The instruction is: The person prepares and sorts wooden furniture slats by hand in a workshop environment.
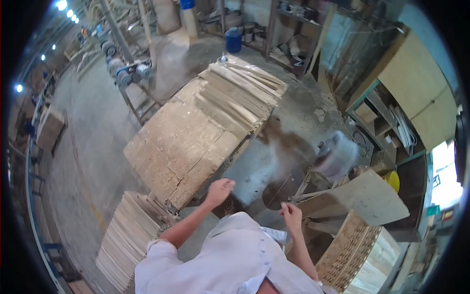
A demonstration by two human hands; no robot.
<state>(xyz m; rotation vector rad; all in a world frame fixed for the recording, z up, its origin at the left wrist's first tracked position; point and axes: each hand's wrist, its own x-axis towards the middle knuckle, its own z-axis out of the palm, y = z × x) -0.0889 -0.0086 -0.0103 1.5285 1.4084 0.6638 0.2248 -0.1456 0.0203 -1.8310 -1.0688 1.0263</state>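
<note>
The pale board [364,196] lies just beyond the right hand [292,215], off the bench's near right corner. Its long axis runs away from the hand toward the right, its rounded near end is closest to the fingertips, and its flat face is turned up. The right forearm rises bare from the body, the hand lifted with its fingers drawn together. Whether that grip pinches anything or touches the board, I cannot tell.

The left hand [219,191] reaches forward on a bent arm out of a white sleeve [156,255] and hovers at the bench's near corner. Its fingers are curled under into a loose clench, with nothing to be seen in it.

The bench [181,147] is a worn, cracked wooden top that slants away to the upper right. A pile of thin wood strips [245,90] covers its far end. On the floor by its near left edge lies a fanned stack of slats [125,237]. Below the board, at the right, stands a stack of lattice panels [355,250]. A blue barrel [233,40] stands well beyond the bench's far end.
</note>
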